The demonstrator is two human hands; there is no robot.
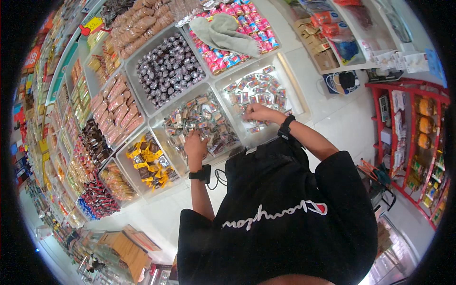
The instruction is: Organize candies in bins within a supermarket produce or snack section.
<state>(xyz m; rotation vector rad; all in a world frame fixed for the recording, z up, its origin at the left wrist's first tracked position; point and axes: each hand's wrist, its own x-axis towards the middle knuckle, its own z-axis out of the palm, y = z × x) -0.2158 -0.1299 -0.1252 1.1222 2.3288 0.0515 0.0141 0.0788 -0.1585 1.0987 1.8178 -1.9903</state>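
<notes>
Pale tiled floor point(337, 103) separates sweet-filled bins point(289, 77) from red shelving point(409, 137)

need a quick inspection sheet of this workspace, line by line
Surface: pale bins side by side; right-hand bin has bare patches
Job's things: small wrapped sweets around the left hand; wrapped pieces by the right hand
Clutter: grey cloth lying on pink-and-blue sweets
Hands: left among the sweets, right at the right-hand bin's pieces; grips unclear
Cables: black cord looped beside the left wrist
Surroundings: dark round sweets and yellow packets in neighbouring bins; red shelving far right
</notes>
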